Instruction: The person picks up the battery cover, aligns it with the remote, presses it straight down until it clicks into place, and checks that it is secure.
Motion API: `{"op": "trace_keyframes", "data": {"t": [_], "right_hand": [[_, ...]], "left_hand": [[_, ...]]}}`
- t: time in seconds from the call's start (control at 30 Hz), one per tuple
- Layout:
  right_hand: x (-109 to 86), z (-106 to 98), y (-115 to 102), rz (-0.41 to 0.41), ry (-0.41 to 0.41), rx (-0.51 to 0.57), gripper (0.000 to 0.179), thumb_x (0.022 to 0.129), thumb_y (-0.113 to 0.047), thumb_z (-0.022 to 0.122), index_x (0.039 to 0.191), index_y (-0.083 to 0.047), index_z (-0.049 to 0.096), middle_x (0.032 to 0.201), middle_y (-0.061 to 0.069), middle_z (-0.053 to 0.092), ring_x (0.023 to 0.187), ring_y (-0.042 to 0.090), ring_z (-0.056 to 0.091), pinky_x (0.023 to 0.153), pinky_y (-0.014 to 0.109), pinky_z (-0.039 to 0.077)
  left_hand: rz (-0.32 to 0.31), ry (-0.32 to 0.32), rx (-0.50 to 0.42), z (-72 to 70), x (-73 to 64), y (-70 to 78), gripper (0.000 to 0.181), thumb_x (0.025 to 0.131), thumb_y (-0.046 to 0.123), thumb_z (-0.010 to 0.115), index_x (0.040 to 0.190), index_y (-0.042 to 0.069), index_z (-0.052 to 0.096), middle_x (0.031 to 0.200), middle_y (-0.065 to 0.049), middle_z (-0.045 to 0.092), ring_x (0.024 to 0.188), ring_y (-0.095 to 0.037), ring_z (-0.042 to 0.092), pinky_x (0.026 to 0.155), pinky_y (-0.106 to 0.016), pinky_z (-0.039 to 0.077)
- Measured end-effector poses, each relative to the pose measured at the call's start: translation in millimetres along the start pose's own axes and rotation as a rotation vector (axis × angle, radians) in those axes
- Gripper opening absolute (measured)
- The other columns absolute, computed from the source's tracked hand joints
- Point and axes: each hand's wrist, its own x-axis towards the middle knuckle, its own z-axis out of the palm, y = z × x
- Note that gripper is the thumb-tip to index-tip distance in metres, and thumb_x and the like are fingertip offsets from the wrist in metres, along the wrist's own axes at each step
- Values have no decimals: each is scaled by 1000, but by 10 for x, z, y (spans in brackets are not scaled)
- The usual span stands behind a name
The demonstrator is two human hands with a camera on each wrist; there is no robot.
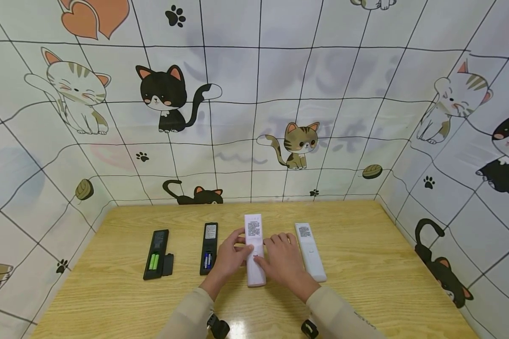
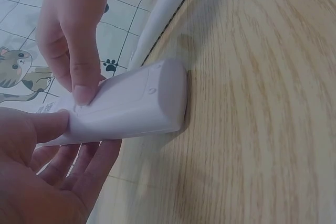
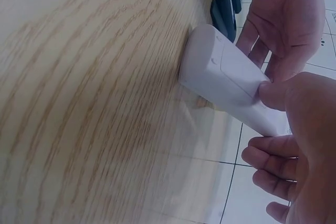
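From the head, the left hand (image 1: 228,258) clamps the pale remote (image 1: 256,273) between black remotes (image 1: 208,245) at nine o'clock and a white remote (image 1: 310,252) at three. Left wrist: hands partly hide its label (image 2: 46,108) (right hand (image 2: 73,30), thumb pressing). Right wrist: whether those fingers (image 3: 277,167) grip, I can't tell.

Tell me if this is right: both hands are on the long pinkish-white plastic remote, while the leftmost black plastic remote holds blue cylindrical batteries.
The battery colour is wrong: in the head view, the leftmost black plastic remote holds green cylindrical batteries. The left hand and right hand are on the long pinkish-white plastic remote.
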Motion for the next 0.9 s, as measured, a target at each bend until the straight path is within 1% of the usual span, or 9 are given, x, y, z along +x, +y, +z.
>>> {"op": "trace_keyframes", "data": {"t": [0.23, 0.3, 0.47, 0.53, 0.63, 0.9], "right_hand": [[20, 32, 14, 7, -3, 21, 54, 90, -60, 57, 115, -13, 65, 109, 4, 66, 109, 25, 55, 102, 46, 37], [24, 30, 8, 5, -7, 17, 54, 89, -60, 58, 115, -13, 65, 108, 4, 66, 109, 25, 55, 102, 46, 37], [29, 24, -9, -7, -19, 7, 57, 86, -60, 62, 115, -11, 64, 107, 5, 64, 108, 26, 54, 102, 47, 36], [30, 26, -9, -9, -25, -1, 59, 86, -61, 62, 116, -11, 63, 108, 6, 64, 108, 26, 53, 102, 47, 36], [29, 25, -6, -10, -26, -14, 60, 85, -62, 62, 117, -11, 63, 108, 5, 64, 108, 26, 53, 103, 47, 35], [27, 17, 2, -19, -16, -25, 63, 84, -65, 61, 118, -12, 64, 109, 5, 65, 108, 26, 54, 101, 46, 36]], "left_hand": [[7, -5, 6, -5, -2, 1, 53, 96, 15, 62, 145, 18, 44, 120, -13, 58, 94, -19, 65, 68, -33, 60], [14, -3, 13, -5, -6, 5, 53, 96, 15, 62, 145, 17, 43, 120, -13, 58, 94, -19, 65, 68, -34, 60], [4, 7, 21, -5, -11, 17, 54, 96, 16, 62, 146, 17, 43, 120, -13, 58, 93, -19, 65, 69, -34, 61], [-6, 10, 22, -8, -13, 21, 54, 96, 16, 62, 146, 18, 43, 120, -12, 58, 93, -19, 64, 70, -34, 61], [4, 6, 28, -13, -18, 23, 54, 96, 16, 62, 146, 17, 42, 120, -13, 58, 93, -19, 65, 70, -34, 61], [3, -5, 31, -24, -23, 15, 54, 96, 16, 62, 146, 18, 43, 120, -14, 59, 93, -20, 65, 71, -35, 61]]}}
